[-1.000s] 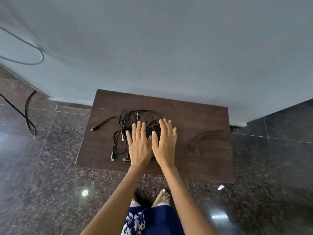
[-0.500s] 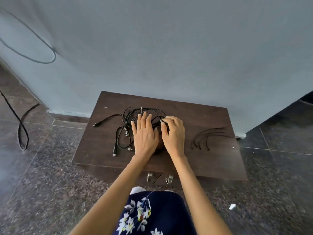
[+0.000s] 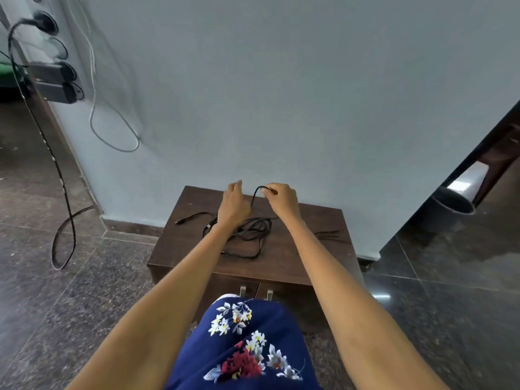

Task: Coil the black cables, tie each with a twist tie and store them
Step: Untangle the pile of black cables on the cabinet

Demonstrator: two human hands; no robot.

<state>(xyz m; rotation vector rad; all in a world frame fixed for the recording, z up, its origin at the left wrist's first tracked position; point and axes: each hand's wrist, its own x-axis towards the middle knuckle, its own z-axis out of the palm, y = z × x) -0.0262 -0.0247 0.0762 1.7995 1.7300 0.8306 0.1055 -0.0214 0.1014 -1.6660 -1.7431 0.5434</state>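
Note:
A tangle of black cables [image 3: 250, 235] lies in the middle of the dark brown cabinet top [image 3: 315, 218]. My right hand [image 3: 282, 199] pinches one cable end [image 3: 260, 189] and holds it above the pile, the cable drooping back into the tangle. Just left of that strand my left hand [image 3: 233, 205] is raised over the cables with its back toward me. Its fingers are mostly hidden, so I cannot tell whether it holds anything. One loose plug end [image 3: 187, 218] trails off to the left. Several thin dark twist ties [image 3: 329, 234] lie at the right of the top.
The cabinet stands against a pale wall and has two door handles [image 3: 243, 291] at its front. A black cord [image 3: 64, 220] loops over the floor at left below a wall power strip [image 3: 53, 80]. A dark round bin [image 3: 450, 205] stands at right.
Both hands lay flat on the cable pile; now they are lifted, and my right hand has picked up a cable end. The view has tilted up toward the wall.

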